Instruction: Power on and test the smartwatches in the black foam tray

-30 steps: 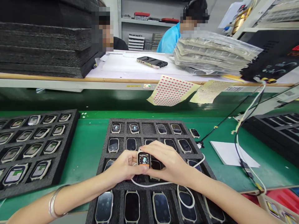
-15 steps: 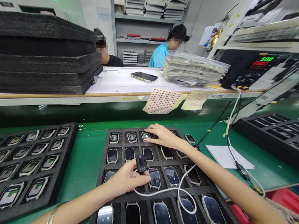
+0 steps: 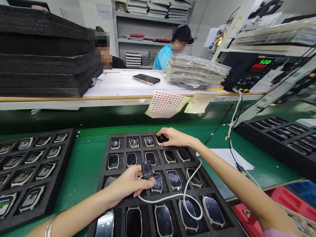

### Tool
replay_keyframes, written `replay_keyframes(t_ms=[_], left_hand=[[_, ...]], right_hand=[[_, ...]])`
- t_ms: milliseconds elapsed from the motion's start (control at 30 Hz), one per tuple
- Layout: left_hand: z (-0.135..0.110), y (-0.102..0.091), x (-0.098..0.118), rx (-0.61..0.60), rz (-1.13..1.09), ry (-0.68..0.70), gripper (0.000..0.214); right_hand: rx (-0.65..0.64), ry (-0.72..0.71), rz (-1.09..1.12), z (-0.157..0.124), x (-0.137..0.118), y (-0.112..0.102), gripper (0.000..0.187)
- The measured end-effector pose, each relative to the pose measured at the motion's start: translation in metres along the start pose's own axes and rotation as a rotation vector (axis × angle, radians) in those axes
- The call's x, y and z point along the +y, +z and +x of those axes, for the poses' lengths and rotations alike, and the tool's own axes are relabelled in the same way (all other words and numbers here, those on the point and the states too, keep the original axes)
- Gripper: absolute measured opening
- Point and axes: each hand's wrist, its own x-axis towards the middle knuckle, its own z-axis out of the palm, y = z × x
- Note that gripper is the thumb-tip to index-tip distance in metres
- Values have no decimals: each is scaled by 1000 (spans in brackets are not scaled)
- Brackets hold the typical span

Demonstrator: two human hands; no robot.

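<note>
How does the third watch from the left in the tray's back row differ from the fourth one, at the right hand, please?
The third watch has a lit display, whereas the fourth watch shows a dark screen. The right hand partly covers the fourth watch with its fingers, while the third watch has no hand over it. Both have pale frames.

Three lit watches (image 3: 134, 142) sit left of the right hand (image 3: 175, 137), five dark watches (image 3: 150, 159) one row nearer, five front-row watches (image 3: 164, 220) nearer than the left hand (image 3: 130, 182). Beyond both hands: one phone (image 3: 146, 79), two dotted sheets (image 3: 166, 105), two co-workers (image 3: 163, 56); left of both, perhaps a dozen edge-cropped watches (image 3: 32, 198).
</note>
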Motion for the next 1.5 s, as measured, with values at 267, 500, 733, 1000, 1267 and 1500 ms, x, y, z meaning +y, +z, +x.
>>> replay_keyframes(t_ms=[267, 500, 733, 1000, 1267, 1500], left_hand=[[2, -8, -8, -38, -63, 59, 38], [1, -8, -9, 21, -43, 105, 36], [1, -6, -12, 114, -32, 174, 33], [-4, -7, -6, 89, 5, 231, 37], [-2, -9, -11, 41, -30, 227, 39], [-2, -9, -16, 62, 8, 214, 36]], right_hand=[[103, -159, 322, -40, -72, 16, 45], [70, -213, 81, -47, -104, 47, 41], [327, -321, -66, -50, -106, 67, 34], [435, -320, 5, -52, -109, 74, 34], [379, -281, 81, -53, -109, 72, 37], [320, -264, 132, -56, -111, 70, 39]])
